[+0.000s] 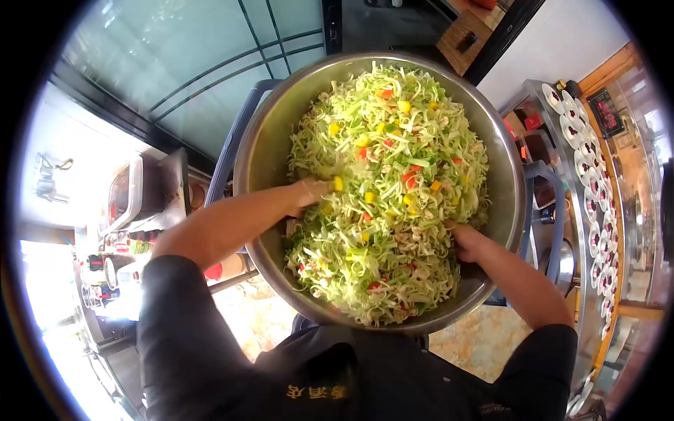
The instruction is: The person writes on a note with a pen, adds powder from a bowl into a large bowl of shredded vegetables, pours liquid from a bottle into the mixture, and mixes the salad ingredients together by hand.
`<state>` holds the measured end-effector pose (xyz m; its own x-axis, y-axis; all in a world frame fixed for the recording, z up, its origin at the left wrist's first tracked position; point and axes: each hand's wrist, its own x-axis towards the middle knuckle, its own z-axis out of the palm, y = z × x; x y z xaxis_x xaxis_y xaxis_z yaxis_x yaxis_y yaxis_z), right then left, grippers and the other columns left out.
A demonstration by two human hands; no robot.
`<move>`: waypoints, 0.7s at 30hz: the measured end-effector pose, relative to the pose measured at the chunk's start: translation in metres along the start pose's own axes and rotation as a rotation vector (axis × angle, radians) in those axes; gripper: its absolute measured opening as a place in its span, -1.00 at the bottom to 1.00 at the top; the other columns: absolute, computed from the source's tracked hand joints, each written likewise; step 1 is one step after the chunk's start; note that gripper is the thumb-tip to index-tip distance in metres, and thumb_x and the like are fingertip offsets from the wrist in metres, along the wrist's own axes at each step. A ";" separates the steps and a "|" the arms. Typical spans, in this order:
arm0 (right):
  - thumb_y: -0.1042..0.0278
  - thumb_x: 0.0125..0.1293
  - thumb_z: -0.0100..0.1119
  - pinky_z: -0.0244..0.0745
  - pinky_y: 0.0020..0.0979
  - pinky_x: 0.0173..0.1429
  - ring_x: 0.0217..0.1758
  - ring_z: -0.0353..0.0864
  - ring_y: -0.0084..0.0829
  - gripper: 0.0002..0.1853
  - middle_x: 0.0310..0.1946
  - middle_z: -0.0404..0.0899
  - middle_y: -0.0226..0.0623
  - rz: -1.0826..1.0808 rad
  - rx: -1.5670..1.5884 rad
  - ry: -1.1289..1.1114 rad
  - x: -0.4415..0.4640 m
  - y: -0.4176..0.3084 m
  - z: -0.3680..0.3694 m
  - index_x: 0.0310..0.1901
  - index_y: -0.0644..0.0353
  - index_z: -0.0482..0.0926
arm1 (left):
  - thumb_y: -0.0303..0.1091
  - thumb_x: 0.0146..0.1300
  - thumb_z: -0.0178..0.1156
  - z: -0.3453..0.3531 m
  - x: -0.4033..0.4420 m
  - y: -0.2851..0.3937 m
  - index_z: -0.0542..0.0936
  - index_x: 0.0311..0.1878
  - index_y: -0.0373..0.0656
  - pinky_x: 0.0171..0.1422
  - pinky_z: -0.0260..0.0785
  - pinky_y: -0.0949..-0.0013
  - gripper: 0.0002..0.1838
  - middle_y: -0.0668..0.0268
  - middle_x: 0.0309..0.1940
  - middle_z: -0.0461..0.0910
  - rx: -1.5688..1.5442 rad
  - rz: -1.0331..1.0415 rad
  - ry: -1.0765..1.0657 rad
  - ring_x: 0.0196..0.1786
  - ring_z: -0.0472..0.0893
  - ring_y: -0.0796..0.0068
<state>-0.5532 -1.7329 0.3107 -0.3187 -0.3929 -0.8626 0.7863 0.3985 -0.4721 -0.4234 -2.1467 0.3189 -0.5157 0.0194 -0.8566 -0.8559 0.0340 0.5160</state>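
Note:
A large steel bowl (507,182) in front of me holds a heap of shredded cabbage salad (393,189). Pieces of red and yellow pepper are scattered through the pale green shreds. At the left side of the heap, my left hand (309,195) is sunk into the shreds, its fingers covered. My right hand (467,243) reaches into the lower right of the heap, close to the bowl's inner wall. Its fingertips are also buried, so what either hand grasps is hidden.
Under the bowl, a blue-grey cart frame (554,179) shows. On the right, a steel counter (565,158) carries several small white plates with dark red food. A clear plastic tub (126,193) stands at left. Behind is a frosted glass door (189,63).

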 end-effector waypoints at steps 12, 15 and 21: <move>0.05 0.46 0.16 0.56 -0.15 0.16 0.22 0.57 -0.22 -0.43 0.29 0.48 -0.11 -0.335 0.033 -0.260 -0.018 -0.051 0.048 0.37 0.21 0.37 | -0.04 0.48 0.08 0.051 -0.044 0.093 0.26 0.55 0.04 0.49 0.33 0.03 -0.37 0.05 0.48 0.28 -0.172 0.479 -0.234 0.36 0.43 0.18; 0.08 0.44 0.19 0.58 -0.14 0.11 0.20 0.58 -0.20 -0.43 0.28 0.48 -0.08 -0.432 -0.153 -0.095 -0.045 -0.075 0.056 0.35 0.23 0.38 | -0.09 0.49 0.09 0.060 -0.090 0.133 0.25 0.55 0.05 0.48 0.36 0.06 -0.38 0.08 0.47 0.31 -0.007 0.625 -0.128 0.31 0.50 0.22; 0.12 0.39 0.25 0.62 -0.14 -0.01 0.18 0.59 -0.17 -0.42 0.27 0.47 -0.02 -0.480 -0.413 0.269 -0.112 -0.114 0.077 0.32 0.26 0.39 | -0.21 0.50 0.11 0.070 -0.164 0.187 0.22 0.56 0.05 0.46 0.44 0.14 -0.38 0.14 0.44 0.37 0.439 0.771 0.053 0.20 0.63 0.28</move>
<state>-0.5668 -1.7983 0.4749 -0.7435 -0.4068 -0.5308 0.2762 0.5361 -0.7977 -0.4962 -2.0736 0.5558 -0.9528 0.1492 -0.2642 -0.1834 0.4106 0.8932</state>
